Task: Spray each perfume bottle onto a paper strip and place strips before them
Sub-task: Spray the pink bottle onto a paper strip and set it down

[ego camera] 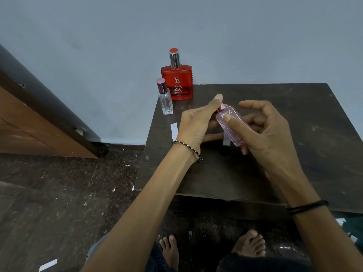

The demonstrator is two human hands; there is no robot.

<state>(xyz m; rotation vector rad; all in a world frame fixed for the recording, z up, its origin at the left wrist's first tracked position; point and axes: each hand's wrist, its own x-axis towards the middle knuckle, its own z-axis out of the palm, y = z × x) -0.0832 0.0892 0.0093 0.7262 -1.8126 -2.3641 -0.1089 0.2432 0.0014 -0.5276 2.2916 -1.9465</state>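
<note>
My right hand (pixel 263 130) grips a pink perfume bottle (pixel 232 124) tilted over the dark table (pixel 294 154), thumb on its face and index finger curled above the pink nozzle. My left hand (pixel 196 124) sits just left of the bottle with its thumb raised beside the nozzle. Its fingers reach under the bottle and seem to hold a white paper strip (pixel 226 140), mostly hidden. A red perfume bottle (pixel 177 83) and a small clear bottle with a pink cap (pixel 165 99) stand at the table's back left corner. Another paper strip (pixel 174 131) lies before the clear bottle.
The table stands against a grey wall (pixel 196 26). A wooden door (pixel 29 124) is at the left. Paper scraps (pixel 48 265) lie on the speckled floor, and my bare feet (pixel 249 242) are below the table's front edge.
</note>
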